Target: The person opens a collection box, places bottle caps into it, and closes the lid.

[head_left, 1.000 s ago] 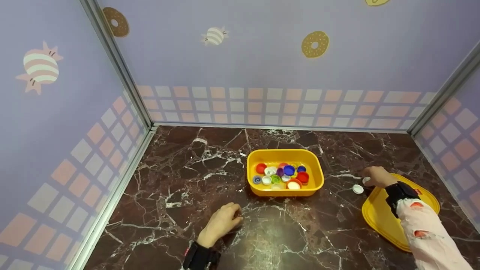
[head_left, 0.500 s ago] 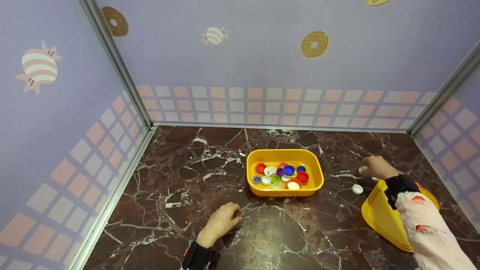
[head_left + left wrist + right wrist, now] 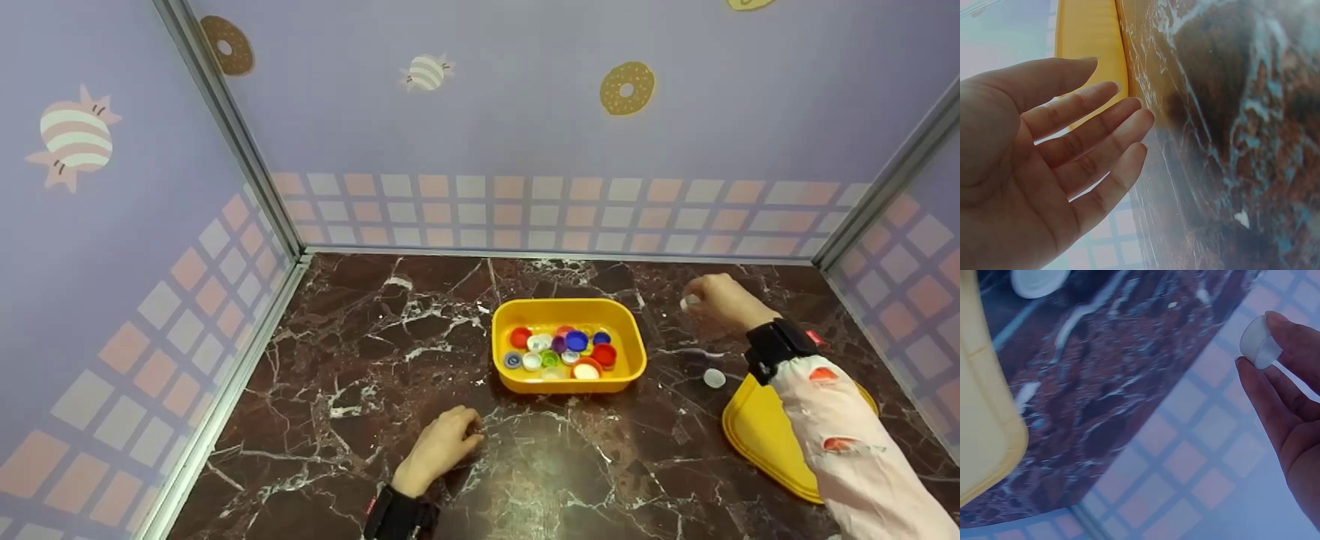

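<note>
Between thumb and fingertips my right hand (image 3: 724, 300) pinches a white bottle cap (image 3: 1261, 343), raised above the table to the right of the yellow tub. A second white cap (image 3: 714, 378) lies on the table below that hand, beside the yellow lid (image 3: 772, 435). Inside the yellow tub (image 3: 568, 385) are several loose caps in red, white, blue, green and purple. My left hand (image 3: 441, 448) holds nothing; its fingers are loosely bent, as the left wrist view shows, and it rests in front of the tub, to its left.
Dark marbled tabletop (image 3: 360, 360) spreads around the tub. A patterned purple wall (image 3: 480, 135) closes off the back, with more panels at left and right. The right sleeve (image 3: 840, 442) covers part of the yellow lid.
The right hand has picked the white cap up from beside the lid and carried it up, away and leftward. The left hand stays in place.
</note>
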{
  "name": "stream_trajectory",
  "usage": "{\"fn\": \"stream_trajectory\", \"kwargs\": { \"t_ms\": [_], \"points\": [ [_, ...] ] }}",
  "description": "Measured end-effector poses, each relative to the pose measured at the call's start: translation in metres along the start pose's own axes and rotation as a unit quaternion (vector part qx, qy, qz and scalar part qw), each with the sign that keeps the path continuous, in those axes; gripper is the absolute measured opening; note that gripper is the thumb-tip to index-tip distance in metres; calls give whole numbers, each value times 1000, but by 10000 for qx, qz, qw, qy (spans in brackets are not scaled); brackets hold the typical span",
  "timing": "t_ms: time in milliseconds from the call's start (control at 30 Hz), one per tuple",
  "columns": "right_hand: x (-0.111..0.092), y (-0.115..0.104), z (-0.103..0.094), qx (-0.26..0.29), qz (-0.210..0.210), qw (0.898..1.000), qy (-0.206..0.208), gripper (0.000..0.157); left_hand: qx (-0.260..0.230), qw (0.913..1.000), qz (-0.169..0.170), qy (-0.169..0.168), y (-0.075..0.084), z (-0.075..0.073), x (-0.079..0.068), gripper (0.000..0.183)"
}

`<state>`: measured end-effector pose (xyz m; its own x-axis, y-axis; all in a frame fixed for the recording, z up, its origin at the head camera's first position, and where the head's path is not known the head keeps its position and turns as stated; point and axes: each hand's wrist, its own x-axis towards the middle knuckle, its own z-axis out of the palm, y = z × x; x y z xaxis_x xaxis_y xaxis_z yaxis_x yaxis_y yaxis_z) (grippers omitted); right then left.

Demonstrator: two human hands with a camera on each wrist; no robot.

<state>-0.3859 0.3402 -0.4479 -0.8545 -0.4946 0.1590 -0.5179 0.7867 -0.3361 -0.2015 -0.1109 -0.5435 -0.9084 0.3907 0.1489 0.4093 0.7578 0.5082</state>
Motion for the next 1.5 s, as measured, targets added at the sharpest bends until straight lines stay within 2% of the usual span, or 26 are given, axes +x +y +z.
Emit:
{"fn": "stream_trajectory", "kwargs": {
  "t_ms": [300,600,800,933,1200,1367,1500],
  "points": [
    [29,-33,1,25,-553,9984,60,14,-42,10000,-5,30,-1,-1,-2,10],
    [52,-76,17,-30,-1097,9937,-234,13,-81,10000,-22,-1,-1,-1,-3,10],
    [65,-108,34,-117,-1740,9830,-577,14,-35,10000,-46,-20,0,-2,-3,10],
    [69,-120,48,-236,-1999,9764,-786,14,93,10000,-16,9,0,-2,-3,11],
    [73,-138,72,-384,-1967,9708,-1314,14,119,9998,61,166,0,-2,-4,10],
    [71,-142,84,-296,-1803,9667,-1794,18,72,9998,74,190,-1,-2,-5,10],
    [70,-143,92,-243,-1684,9646,-2012,19,11,9999,12,118,0,-2,-6,9]
  ]
}}
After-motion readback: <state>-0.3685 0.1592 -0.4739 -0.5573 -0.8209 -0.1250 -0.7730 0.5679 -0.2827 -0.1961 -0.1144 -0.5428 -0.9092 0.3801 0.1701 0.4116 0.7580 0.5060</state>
